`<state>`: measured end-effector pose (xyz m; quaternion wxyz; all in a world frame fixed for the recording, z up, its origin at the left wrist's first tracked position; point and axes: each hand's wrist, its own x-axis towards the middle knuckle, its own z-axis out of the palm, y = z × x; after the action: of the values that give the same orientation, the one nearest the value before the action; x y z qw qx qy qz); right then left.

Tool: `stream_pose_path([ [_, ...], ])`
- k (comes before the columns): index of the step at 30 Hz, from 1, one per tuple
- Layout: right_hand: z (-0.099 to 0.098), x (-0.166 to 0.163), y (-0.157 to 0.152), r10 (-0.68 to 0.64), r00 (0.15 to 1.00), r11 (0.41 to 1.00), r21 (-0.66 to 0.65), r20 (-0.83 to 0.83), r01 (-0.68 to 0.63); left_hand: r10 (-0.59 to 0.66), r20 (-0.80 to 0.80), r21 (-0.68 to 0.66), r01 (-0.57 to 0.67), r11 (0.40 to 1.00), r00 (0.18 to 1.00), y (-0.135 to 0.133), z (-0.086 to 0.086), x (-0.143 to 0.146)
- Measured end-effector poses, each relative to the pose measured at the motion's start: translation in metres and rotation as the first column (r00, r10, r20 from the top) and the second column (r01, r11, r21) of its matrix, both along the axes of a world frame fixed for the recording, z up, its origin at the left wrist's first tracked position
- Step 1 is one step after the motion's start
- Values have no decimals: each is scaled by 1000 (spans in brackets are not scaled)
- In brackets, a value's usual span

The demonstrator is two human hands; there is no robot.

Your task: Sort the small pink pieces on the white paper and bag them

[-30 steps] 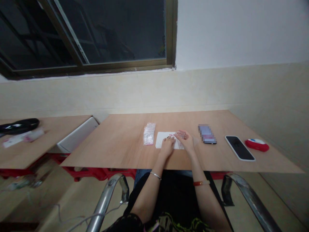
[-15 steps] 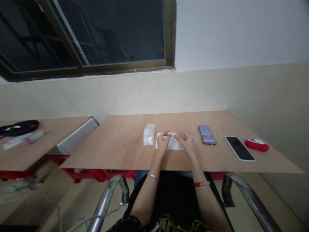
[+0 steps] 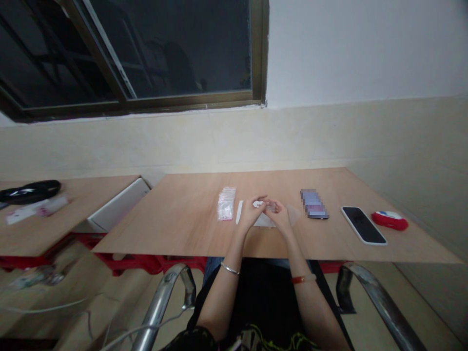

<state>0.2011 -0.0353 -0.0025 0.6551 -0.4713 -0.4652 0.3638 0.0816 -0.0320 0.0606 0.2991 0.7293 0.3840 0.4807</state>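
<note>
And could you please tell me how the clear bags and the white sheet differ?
The clear bags look see-through and overlap in a row; the white sheet looks opaque. The bags lie in full view, while the left hand and right hand partly hide the sheet. Both lie on the wooden table.

Packets (image 3: 226,204) are being supported by the table (image 3: 183,209), left of the sheet (image 3: 263,222) being partly covered by the left hand (image 3: 251,212) and right hand (image 3: 281,215); rightward, a phone (image 3: 363,225) is being flanked by a device (image 3: 314,204) and case (image 3: 389,222)

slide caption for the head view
Left hand and right hand close together over a white sheet, clear plastic bags alongside.
</note>
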Motion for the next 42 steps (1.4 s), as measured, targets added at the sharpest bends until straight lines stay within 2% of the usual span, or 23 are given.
stream_pose_path([
  [3, -1, 1, 0, 26, 1000, 1000, 0, -15, -26, 29, 18, -2, -29, 1000, 999, 5, -6, 0],
  [7, -2, 2, -1, 24, 998, 1000, -8, -55, -24, 204, 13, 19, -205, 979, 979, 18, -27, -7],
  [10, 0, 3, -3, 17, 998, 1000, 1, -60, -17, 310, -137, 38, -308, 951, 941, 26, -51, -16],
  [15, 2, 4, -3, -12, 999, 1000, -14, -52, 11, 357, -409, 48, -371, 928, 840, 25, -82, -23],
  [20, 3, 5, -2, -24, 998, 1000, -11, -63, 23, 379, -520, 147, -357, 922, 765, 22, -90, -21],
  [25, 11, 6, -8, -45, 997, 999, -4, -69, 45, 346, -485, 140, -319, 937, 804, 23, -94, -19],
  [29, 16, 5, -14, -53, 996, 999, 3, -74, 53, 325, -285, 87, -314, 946, 902, 24, -87, -19],
  [34, 15, 4, -13, -49, 995, 999, 7, -84, 50, 352, 28, 20, -352, 936, 936, 25, -56, -15],
  [39, 7, 2, -9, -6, 997, 1000, 10, -76, 7, 279, 114, 42, -285, 958, 954, 16, -17, -7],
  [42, 2, 1, -4, 23, 997, 1000, 9, -68, -23, 215, 112, 63, -223, 973, 970, 7, -3, -2],
])
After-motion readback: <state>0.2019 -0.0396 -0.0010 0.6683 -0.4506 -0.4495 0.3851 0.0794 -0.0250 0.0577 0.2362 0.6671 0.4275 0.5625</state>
